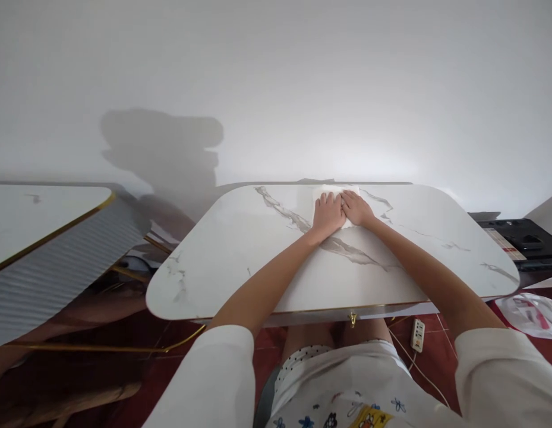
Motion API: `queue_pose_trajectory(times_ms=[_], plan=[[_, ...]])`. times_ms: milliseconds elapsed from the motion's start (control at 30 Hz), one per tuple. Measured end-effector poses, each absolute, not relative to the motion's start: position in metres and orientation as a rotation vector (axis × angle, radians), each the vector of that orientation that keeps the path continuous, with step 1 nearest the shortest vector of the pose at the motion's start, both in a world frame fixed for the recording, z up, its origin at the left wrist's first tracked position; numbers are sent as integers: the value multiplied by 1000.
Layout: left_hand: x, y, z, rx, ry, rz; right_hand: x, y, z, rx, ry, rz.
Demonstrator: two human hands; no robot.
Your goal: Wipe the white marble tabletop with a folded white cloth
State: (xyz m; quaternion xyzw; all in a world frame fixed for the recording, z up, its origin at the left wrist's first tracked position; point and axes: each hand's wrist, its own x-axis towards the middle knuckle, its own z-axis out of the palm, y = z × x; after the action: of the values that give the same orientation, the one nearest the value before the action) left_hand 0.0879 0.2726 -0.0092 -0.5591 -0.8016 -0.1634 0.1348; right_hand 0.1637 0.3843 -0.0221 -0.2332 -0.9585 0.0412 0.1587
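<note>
Both my arms reach forward over a white marble-patterned table [258,249]. My left hand [328,213] and my right hand [356,208] lie side by side, fingers flat and stretched out, pressing on a white sheet, perhaps tissue or cloth [331,191], near the table's far edge by the wall. The sheet is mostly hidden under the hands and blends into the tabletop.
A second white table with a gold rim [44,226] stands to the left. A black device [520,238] sits at the right, a plastic bag [532,314] below it. A power strip [417,334] lies on the red floor under the table. A plain white wall rises behind.
</note>
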Motion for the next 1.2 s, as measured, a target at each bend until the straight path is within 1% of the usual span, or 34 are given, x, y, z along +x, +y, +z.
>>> queue_pose_trajectory(times_ms=[333, 500, 667, 867, 1200], plan=[[54, 318, -9, -1587, -2388, -473, 126, 429, -21, -618, -2720, 109], [50, 332, -8, -1566, -2418, -476, 119, 448, -25, -589, -2706, 166], [55, 346, -7, -1587, -2416, -448, 125, 465, -27, -520, -2690, 169], [67, 359, -8, -1627, -2376, -474, 143, 475, -31, -606, -2646, 165], [82, 348, -12, -1706, -2276, -453, 165, 464, -42, -667, -2599, 59]])
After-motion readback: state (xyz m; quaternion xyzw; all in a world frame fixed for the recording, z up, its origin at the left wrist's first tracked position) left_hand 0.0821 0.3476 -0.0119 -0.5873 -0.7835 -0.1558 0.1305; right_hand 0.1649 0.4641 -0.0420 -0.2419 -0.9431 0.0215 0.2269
